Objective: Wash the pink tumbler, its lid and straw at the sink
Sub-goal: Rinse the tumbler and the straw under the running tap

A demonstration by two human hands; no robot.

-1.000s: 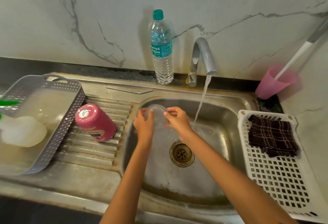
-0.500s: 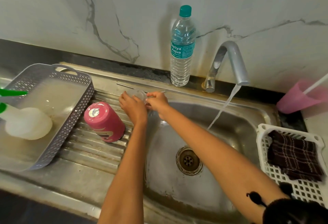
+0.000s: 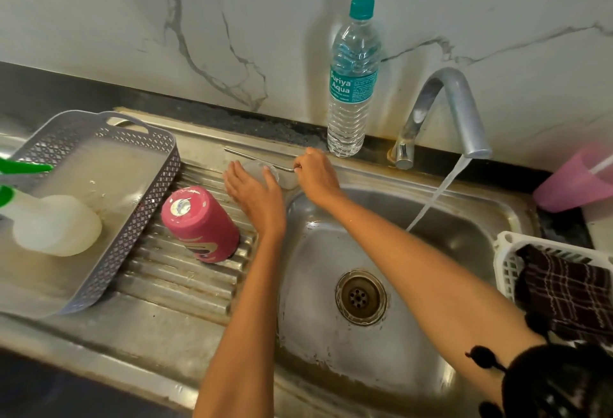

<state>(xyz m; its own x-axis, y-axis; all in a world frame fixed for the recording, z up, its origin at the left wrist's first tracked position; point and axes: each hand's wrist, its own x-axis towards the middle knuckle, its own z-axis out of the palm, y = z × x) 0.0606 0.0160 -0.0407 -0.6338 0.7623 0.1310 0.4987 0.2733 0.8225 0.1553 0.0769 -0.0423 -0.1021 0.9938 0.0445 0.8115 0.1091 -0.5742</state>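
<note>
The thin steel straw [image 3: 247,155] lay left-to-right on the stainless sink's [image 3: 431,187] far ledge, right end pinched by the right hand [image 3: 316,175]; the straight-fingered left hand [image 3: 256,197] touched the clear round lid [image 3: 255,169].

Two hands: the left hand [image 3: 255,197] and the right hand [image 3: 315,175]. One pink tumbler [image 3: 199,223], one clear lid [image 3: 260,170], one metal straw [image 3: 252,156]. Two baskets, a grey basket [image 3: 142,218] and a white basket [image 3: 501,243]. One water bottle [image 3: 353,82], one tap [image 3: 446,109], one spray bottle [image 3: 56,225], one pink cup [image 3: 570,185], one checked cloth [image 3: 570,291].
</note>
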